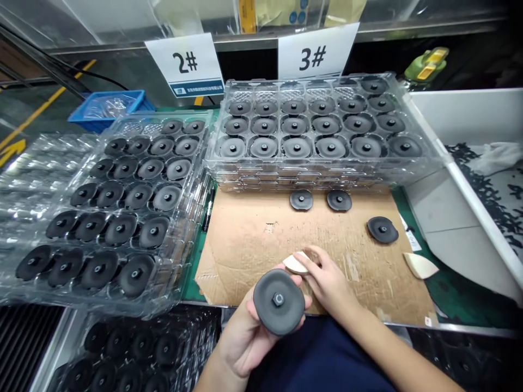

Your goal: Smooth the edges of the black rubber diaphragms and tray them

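Observation:
A black rubber-like disc (279, 305) with a small hub at its centre rests in my left hand (249, 340), its fingers curled round the edge from beneath. Just beyond it, my right hand (329, 280) pinches a cream-white wedge-shaped pad (297, 263) close to the disc's far rim; whether the two touch I cannot tell. Both hands are over the near edge of a brown cardboard sheet (245, 234). Farther up the sheet lie two black discs (301, 200), (339, 200), and a third disc (382, 229) sits to the right.
Stacked clear trays (294, 169) of black discs stand at the back, below a "3#" sign (314, 54). More filled trays (163, 256) are at left. A second white pad (420, 265) lies at right, beside a white bin (461, 218) with small black pieces. A blue basket (143, 100) is behind.

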### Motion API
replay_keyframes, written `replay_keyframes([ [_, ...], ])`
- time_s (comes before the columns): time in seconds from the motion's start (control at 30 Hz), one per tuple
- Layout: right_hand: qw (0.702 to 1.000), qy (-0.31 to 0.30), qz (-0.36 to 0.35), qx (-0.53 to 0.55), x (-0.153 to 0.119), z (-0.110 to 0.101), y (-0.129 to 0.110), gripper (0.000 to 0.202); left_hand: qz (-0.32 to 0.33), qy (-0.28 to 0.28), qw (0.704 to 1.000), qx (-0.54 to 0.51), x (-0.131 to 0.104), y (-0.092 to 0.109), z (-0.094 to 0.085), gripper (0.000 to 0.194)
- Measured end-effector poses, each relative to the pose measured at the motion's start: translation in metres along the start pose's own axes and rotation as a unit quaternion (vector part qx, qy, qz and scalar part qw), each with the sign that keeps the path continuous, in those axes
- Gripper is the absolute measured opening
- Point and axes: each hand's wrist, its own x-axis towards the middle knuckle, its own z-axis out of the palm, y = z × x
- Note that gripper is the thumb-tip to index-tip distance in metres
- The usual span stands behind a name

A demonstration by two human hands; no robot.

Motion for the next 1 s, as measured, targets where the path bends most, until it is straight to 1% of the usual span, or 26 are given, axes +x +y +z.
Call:
replay_keyframes([
  [0.1, 1.000, 0.011, -0.009, 0.021, 0.014, -0.007, -0.008, 0.029, 0.027, 0.000, 1.000, -0.009, -0.001, 0.000, 0.000, 0.044],
  [0.17, 0.999, 0.016, -0.020, 0.042, 0.016, -0.010, -0.016, 0.031, 0.052, 0.013, 0.998, -0.015, -0.001, 0.000, -0.001, 0.044],
  [0.23, 0.997, 0.003, -0.043, 0.061, 0.011, -0.008, -0.021, 0.031, 0.080, 0.036, 0.996, -0.018, -0.002, 0.000, -0.003, 0.043],
  [0.3, 0.994, -0.027, -0.068, 0.076, 0.006, -0.007, -0.023, 0.026, 0.103, 0.063, 0.993, -0.016, -0.001, 0.001, -0.004, 0.045],
  [0.37, 0.993, -0.040, -0.072, 0.083, 0.006, -0.010, -0.024, 0.022, 0.118, 0.084, 0.989, -0.007, 0.000, 0.002, -0.004, 0.049],
  [0.4, 0.994, -0.038, -0.064, 0.085, 0.008, -0.016, -0.028, 0.022, 0.124, 0.089, 0.988, 0.001, 0.001, 0.002, -0.003, 0.051],
  [0.47, 0.995, -0.002, -0.039, 0.096, 0.015, -0.033, -0.041, 0.026, 0.133, 0.095, 0.986, 0.027, 0.002, 0.000, -0.001, 0.055],
  [0.53, 0.990, 0.065, -0.035, 0.117, 0.019, -0.054, -0.064, 0.032, 0.148, 0.104, 0.982, 0.057, 0.004, -0.005, 0.002, 0.058],
  [0.57, 0.985, 0.099, -0.060, 0.125, 0.019, -0.062, -0.076, 0.034, 0.154, 0.110, 0.980, 0.067, 0.004, -0.008, 0.003, 0.057],
  [0.6, 0.980, 0.113, -0.102, 0.127, 0.018, -0.069, -0.088, 0.035, 0.155, 0.114, 0.979, 0.071, 0.005, -0.011, 0.004, 0.056],
  [0.63, 0.974, 0.109, -0.149, 0.129, 0.016, -0.073, -0.098, 0.036, 0.151, 0.117, 0.979, 0.074, 0.005, -0.013, 0.005, 0.052],
  [0.67, 0.969, 0.088, -0.189, 0.129, 0.014, -0.075, -0.106, 0.035, 0.146, 0.121, 0.979, 0.076, 0.006, -0.015, 0.005, 0.048],
  [0.7, 0.966, 0.055, -0.215, 0.133, 0.012, -0.076, -0.111, 0.033, 0.145, 0.124, 0.978, 0.080, 0.007, -0.017, 0.006, 0.045],
  [0.77, 0.966, -0.009, -0.221, 0.136, 0.012, -0.075, -0.114, 0.030, 0.160, 0.131, 0.974, 0.091, 0.010, -0.019, 0.008, 0.042],
  [0.8, 0.969, -0.022, -0.210, 0.131, 0.014, -0.074, -0.114, 0.028, 0.170, 0.133, 0.972, 0.098, 0.011, -0.021, 0.010, 0.041],
  [0.83, 0.973, -0.015, -0.199, 0.118, 0.017, -0.074, -0.113, 0.027, 0.176, 0.133, 0.970, 0.104, 0.012, -0.022, 0.012, 0.042],
  [0.87, 0.976, 0.007, -0.192, 0.103, 0.019, -0.074, -0.112, 0.028, 0.174, 0.131, 0.970, 0.110, 0.013, -0.023, 0.015, 0.043],
  [0.93, 0.974, 0.052, -0.199, 0.092, 0.021, -0.077, -0.110, 0.031, 0.162, 0.124, 0.972, 0.120, 0.012, -0.025, 0.020, 0.044],
  [0.97, 0.970, 0.060, -0.210, 0.103, 0.019, -0.079, -0.109, 0.031, 0.159, 0.118, 0.972, 0.125, 0.011, -0.025, 0.021, 0.047],
  [1.0, 0.966, 0.052, -0.223, 0.122, 0.015, -0.083, -0.106, 0.031, 0.157, 0.113, 0.973, 0.129, 0.010, -0.024, 0.023, 0.049],
])
